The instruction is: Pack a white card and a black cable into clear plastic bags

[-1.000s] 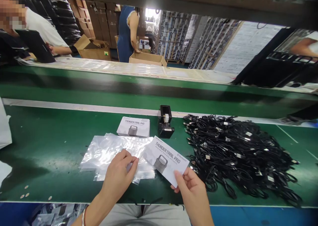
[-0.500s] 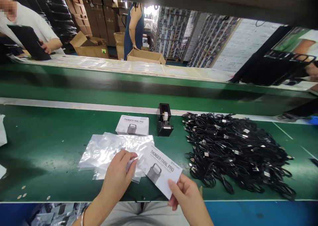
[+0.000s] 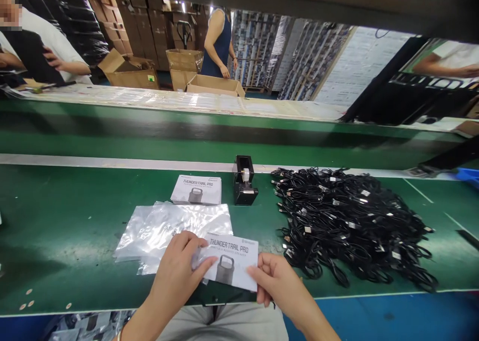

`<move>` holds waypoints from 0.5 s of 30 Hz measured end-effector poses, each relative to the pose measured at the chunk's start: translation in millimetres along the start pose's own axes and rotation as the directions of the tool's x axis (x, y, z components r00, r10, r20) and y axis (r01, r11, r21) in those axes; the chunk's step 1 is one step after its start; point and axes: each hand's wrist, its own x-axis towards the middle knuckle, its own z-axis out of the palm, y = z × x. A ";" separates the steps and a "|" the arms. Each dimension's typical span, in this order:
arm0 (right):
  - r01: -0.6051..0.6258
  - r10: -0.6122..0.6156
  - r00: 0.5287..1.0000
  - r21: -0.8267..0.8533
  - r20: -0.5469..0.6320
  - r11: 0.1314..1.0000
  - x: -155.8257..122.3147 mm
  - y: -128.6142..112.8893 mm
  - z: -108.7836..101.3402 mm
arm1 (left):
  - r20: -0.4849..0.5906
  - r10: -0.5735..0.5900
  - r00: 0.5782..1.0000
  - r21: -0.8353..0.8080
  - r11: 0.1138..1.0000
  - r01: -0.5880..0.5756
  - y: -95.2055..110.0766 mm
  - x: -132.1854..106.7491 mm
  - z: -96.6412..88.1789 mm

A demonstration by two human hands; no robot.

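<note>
1. Left hand (image 3: 179,271) and right hand (image 3: 280,288) are both closed on a white rectangular Thunder Trail Pro card (image 3: 228,261), pinching its short ends, just past clear plastic bags (image 3: 164,236).
2. Green table (image 3: 56,251) also holds a black tape dispenser (image 3: 244,181), with a tangled heap of black cables (image 3: 352,221) to the right.

My left hand (image 3: 178,273) and right hand (image 3: 281,287) are bare, and so are my forearms. A thin, pale bracelet (image 3: 119,335) circles my left wrist. I wear light grey trousers (image 3: 224,325), their front seam showing as a dark line.
</note>
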 end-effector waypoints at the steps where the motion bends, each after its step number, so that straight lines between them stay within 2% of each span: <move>1: 0.015 -0.015 1.000 0.010 0.009 1.000 1.1 -2.6 0.0 | 0.004 0.016 1.000 0.015 1.000 -0.016 -0.3 0.2 0.0; 6: 0.063 -0.076 0.992 0.130 0.100 0.990 0.6 -14.0 4.5 | -0.003 0.042 0.999 0.043 0.998 -0.042 -3.6 4.0 -2.0; 11: 0.054 -0.078 0.992 0.233 0.096 0.971 15.5 -17.5 21.0 | 0.021 -0.041 0.999 -0.079 0.996 0.043 -4.3 9.2 -8.6; 13: 0.101 -0.107 0.993 0.125 0.042 0.987 27.4 -22.0 32.9 | 0.049 -0.049 0.998 -0.138 0.989 0.056 -2.4 12.0 -11.0; 15: 0.245 -0.254 0.965 -0.127 -0.062 0.961 38.0 -29.8 46.0 | 0.060 -0.035 0.998 -0.178 0.983 0.045 -0.3 15.1 -13.0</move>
